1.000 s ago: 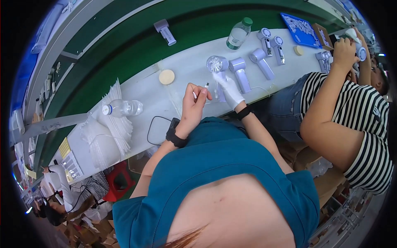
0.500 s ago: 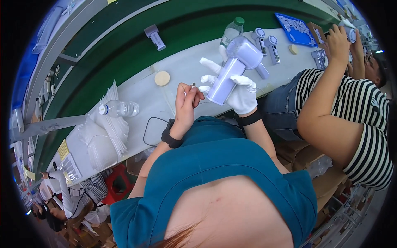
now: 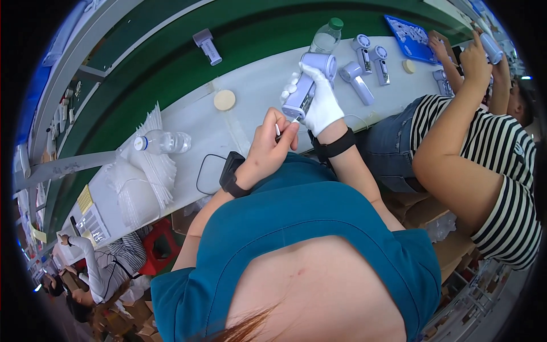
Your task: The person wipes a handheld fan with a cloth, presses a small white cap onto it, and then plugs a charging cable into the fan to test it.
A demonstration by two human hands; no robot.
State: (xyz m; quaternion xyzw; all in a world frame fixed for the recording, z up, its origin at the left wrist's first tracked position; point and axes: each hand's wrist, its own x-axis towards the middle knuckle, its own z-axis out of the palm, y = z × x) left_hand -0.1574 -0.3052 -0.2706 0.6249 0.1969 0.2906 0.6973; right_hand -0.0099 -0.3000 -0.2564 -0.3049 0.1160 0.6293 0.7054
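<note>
My right hand (image 3: 326, 105), in a white glove, is wrapped round a pale lavender handheld fan (image 3: 298, 101). The fan is tilted, its round head away from me and the handle's base end toward my left hand. My bare left hand (image 3: 266, 142) pinches a small cable plug (image 3: 295, 120), its light tip at the base end of the handle. Whether the tip is inserted I cannot tell. Another lavender fan (image 3: 358, 84) lies on the table just right of my glove.
Two fans (image 3: 381, 65) lie farther right, near a blue tray (image 3: 399, 35) of small parts. A green-capped bottle (image 3: 326, 41) stands behind. Left are a round beige disc (image 3: 224, 100), a clear bottle (image 3: 168, 142) and white foam sleeves (image 3: 137, 191). A co-worker in stripes (image 3: 456, 137) is close on the right.
My right hand has turned the fan and drawn it slightly left, showing a dark panel on the handle. My left hand has brought the plug up to the handle's base end.
</note>
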